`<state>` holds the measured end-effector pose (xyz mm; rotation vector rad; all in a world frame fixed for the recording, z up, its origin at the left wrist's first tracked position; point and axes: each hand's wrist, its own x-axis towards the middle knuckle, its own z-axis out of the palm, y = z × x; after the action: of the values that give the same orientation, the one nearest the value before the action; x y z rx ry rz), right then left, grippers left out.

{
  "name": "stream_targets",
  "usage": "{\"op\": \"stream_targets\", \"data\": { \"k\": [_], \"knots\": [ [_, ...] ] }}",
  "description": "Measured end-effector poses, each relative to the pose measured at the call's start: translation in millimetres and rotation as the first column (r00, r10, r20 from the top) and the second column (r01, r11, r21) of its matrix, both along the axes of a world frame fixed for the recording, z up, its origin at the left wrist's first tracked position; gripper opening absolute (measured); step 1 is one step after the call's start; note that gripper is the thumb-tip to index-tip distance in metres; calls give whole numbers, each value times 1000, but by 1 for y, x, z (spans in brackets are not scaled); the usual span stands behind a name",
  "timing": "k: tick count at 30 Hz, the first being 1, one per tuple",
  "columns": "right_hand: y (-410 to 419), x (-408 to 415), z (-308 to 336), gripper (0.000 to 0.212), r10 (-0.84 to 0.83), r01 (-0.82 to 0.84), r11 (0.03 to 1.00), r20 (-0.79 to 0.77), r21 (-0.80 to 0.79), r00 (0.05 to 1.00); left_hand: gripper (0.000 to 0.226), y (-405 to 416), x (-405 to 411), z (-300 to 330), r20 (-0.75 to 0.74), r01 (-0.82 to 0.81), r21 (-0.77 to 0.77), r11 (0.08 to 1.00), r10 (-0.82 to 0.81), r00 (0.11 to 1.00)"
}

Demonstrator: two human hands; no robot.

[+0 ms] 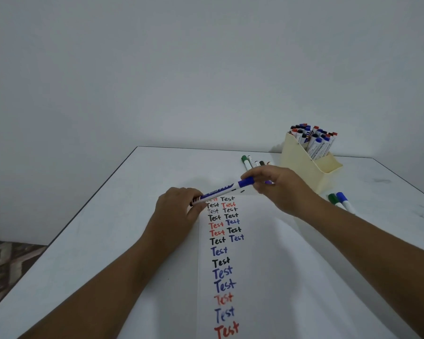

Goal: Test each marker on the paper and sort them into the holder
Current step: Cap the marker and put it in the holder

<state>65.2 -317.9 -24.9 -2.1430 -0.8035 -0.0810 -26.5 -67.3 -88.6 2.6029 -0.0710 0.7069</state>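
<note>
Holding the blue marker (224, 190) over the paper's (252, 253) far end, I see my left hand (179, 209) pinching its barrel end; my right hand (277, 187) curls round the cap. Right of the paper stands the cream holder (309, 167), packed with markers, on the worktop (123, 216).

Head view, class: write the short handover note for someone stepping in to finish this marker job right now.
Left hand grips the barrel end of the blue marker; right hand pinches its blue cap, held above the top of the paper.
Holder, far right, already packed with markers. The paper carries many "Test" words in black, red and blue.
Left: some loose markers lie beside the holder, and two more in front of it. Whether those have been tested cannot be told.
</note>
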Motion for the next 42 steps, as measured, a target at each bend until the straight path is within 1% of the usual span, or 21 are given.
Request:
{"op": "stream_targets", "data": {
  "k": [1, 2, 4, 5, 6, 7, 9, 11, 12, 14, 16, 18, 19, 21, 23, 27, 29, 32, 36, 39, 42],
  "knots": [
    [-1, -1, 2, 31, -8, 29, 989, 141, -148, 990, 33, 0, -1, 0, 9, 1, -7, 1000, -1, 1000],
    [0, -2, 3, 35, 33, 49, 960, 285, -276, 958, 34, -1, -2, -1, 16, 4, -5, 1000, -4, 1000],
    [5, -5, 1, 48, 177, 90, 894, 529, -440, 830, 34, -2, -3, -1, 35, 14, 14, 1000, -15, 999],
    [10, -6, -3, 51, 233, 117, 871, 610, -478, 757, 36, -2, -4, -1, 46, 22, 27, 999, -23, 999],
    [15, -8, -8, 51, 264, 146, 857, 664, -495, 700, 38, -3, -5, -1, 57, 30, 36, 999, -32, 998],
    [21, -9, -12, 49, 276, 170, 848, 691, -503, 668, 40, -4, -6, -1, 65, 39, 39, 998, -42, 997],
    [31, -11, -18, 43, 296, 162, 847, 701, -507, 649, 44, -6, -8, -1, 105, 55, 39, 998, -59, 993],
    [38, -14, -20, 30, 305, 116, 869, 706, -480, 639, 44, -7, -8, 0, 147, 55, 12, 998, -56, 987],
    [41, -15, -19, 24, 292, 90, 885, 694, -457, 658, 45, -7, -9, 0, 144, 52, -30, 998, -47, 988],
    [46, -18, -15, 18, 229, 25, 924, 602, -383, 765, 58, -5, -10, 2, 105, 45, -134, 990, -31, 994],
    [47, -21, -11, 15, 152, -18, 954, 431, -300, 889, 73, -4, -9, 2, 65, 49, -185, 981, -38, 997],
    [46, -26, -8, 15, 75, -48, 992, 236, -119, 969, 76, -5, -9, 2, 51, 69, -175, 982, -61, 997],
    [44, -28, -6, 17, 65, -66, 998, 118, 7, 991, 74, -6, -9, 2, 45, 80, -166, 983, -74, 996],
    [40, -33, -5, 19, 117, -94, 971, -96, 220, 988, 65, -8, -9, 2, 37, 114, -134, 984, -110, 993],
    [37, -37, -6, 21, 166, -99, 946, -199, 309, 966, 55, -8, -10, 1, 34, 140, -91, 986, -137, 990],
    [36, -43, -8, 23, 178, -92, 934, -227, 345, 958, 39, -12, -12, 3, 29, 178, -36, 983, -177, 984],
    [37, -46, -9, 21, 154, -76, 941, -219, 329, 964, 32, -14, -13, 4, 14, 217, -21, 976, -217, 976],
    [38, -49, -11, 21, 93, -32, 958, -204, 284, 975, 30, -16, -13, 4, -43, 241, -7, 970, -241, 970],
    [39, -54, -14, 24, 53, 40, 946, -276, 323, 960, 36, -16, -14, 5, -38, 243, 5, 970, -243, 969],
    [41, -58, -15, 20, 58, 82, 932, -367, 353, 928, 38, -16, -16, 6, -23, 270, 25, 963, -270, 963],
    [40, -60, -19, 21, 60, 113, 923, -426, 369, 903, 44, -15, -18, 7, -15, 260, 23, 965, -260, 966]
  ]
}}
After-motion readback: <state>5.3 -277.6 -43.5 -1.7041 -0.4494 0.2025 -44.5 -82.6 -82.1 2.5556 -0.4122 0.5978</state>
